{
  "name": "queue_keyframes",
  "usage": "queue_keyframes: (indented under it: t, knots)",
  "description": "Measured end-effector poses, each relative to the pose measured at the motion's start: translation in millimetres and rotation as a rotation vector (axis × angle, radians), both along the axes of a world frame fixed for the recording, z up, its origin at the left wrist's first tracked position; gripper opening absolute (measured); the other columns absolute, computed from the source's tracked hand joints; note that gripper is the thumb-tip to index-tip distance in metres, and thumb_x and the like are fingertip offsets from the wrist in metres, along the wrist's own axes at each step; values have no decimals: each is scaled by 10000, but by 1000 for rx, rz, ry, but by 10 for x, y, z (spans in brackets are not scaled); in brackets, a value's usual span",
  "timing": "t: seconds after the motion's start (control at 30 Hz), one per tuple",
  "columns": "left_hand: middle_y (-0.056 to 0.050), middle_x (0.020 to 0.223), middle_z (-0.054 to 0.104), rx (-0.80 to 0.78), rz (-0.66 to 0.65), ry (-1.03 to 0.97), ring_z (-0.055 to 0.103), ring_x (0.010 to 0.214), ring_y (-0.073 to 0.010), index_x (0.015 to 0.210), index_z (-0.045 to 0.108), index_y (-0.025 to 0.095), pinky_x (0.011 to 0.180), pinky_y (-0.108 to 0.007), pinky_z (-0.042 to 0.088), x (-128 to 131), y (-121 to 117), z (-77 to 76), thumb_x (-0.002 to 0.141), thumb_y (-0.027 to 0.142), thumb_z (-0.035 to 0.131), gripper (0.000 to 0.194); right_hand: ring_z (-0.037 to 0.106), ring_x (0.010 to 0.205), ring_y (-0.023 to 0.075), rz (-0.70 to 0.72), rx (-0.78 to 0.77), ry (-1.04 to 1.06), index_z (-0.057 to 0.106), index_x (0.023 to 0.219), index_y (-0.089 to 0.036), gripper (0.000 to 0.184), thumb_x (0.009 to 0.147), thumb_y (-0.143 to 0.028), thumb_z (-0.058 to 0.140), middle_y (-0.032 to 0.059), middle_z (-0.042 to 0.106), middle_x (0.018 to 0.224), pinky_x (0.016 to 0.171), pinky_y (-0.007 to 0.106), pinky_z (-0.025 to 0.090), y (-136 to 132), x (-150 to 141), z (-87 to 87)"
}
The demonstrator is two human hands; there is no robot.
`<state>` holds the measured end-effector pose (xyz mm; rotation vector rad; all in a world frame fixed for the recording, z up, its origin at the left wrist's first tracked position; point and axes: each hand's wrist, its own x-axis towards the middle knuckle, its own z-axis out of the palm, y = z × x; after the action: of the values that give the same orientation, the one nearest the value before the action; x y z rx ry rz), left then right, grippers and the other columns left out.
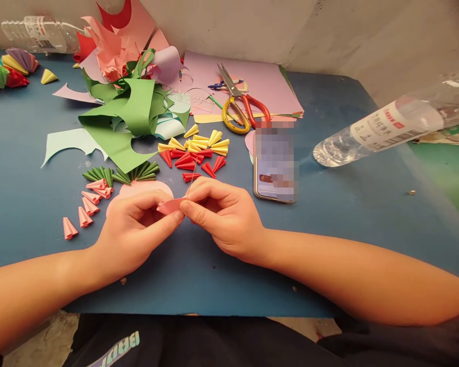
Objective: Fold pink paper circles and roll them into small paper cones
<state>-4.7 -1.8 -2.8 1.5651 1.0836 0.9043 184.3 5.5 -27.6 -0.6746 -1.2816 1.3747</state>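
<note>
My left hand (132, 232) and my right hand (222, 216) meet over the blue table (367, 214), both pinching one small pink paper strip (170, 206) between thumbs and forefingers. Under my hands lies a pink paper disc (139, 189). Folded pink paper cones (84, 210) sit in a loose row to the left. Green folded cones (120, 174) fan out just beyond them. Red cones (193, 160) and yellow cones (202, 142) lie in a cluster ahead of my hands.
A phone (275, 163) lies right of the cones. Scissors (239, 104) rest on pink paper sheets (260, 84). Green and pink paper scraps (130, 109) pile at the back. One clear plastic bottle (382, 130) lies on its side at right, another bottle (38, 33) at back left.
</note>
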Motion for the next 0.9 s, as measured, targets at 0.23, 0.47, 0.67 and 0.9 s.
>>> queue_keyframes:
  t: [0.23, 0.47, 0.67, 0.9]
  knots:
    - [-8, 783, 666, 33, 28, 51, 553, 727, -131, 718, 631, 178, 659, -260, 458, 22, 12, 4, 906, 224, 710, 209, 588, 728, 101, 5, -13, -29, 733, 810, -175, 111, 909, -150, 775, -17, 645, 744, 707, 261, 515, 12, -7, -8]
    - [24, 755, 623, 51, 20, 91, 553, 727, -119, 732, 614, 190, 680, -241, 458, 0, 24, 5, 925, 220, 672, 204, 622, 814, 130, 59, 23, -13, 752, 875, -187, 52, 908, -149, 765, 17, 661, 860, 769, 311, 528, 56, -6, -83]
    - [5, 754, 606, -6, 16, 125, 547, 745, -136, 715, 602, 180, 651, -252, 437, -24, 28, -26, 928, 280, 678, 247, 602, 790, 126, 27, 22, -77, 744, 864, -178, 54, 913, -155, 745, 12, 653, 837, 752, 303, 521, 45, 10, -58]
    - [-15, 734, 624, -34, 20, 63, 524, 703, -132, 718, 640, 158, 608, -259, 420, 28, 16, -5, 883, 289, 731, 229, 627, 805, 147, 49, -106, -111, 753, 873, -179, 73, 930, -226, 754, 24, 711, 813, 797, 324, 543, 18, 33, 2]
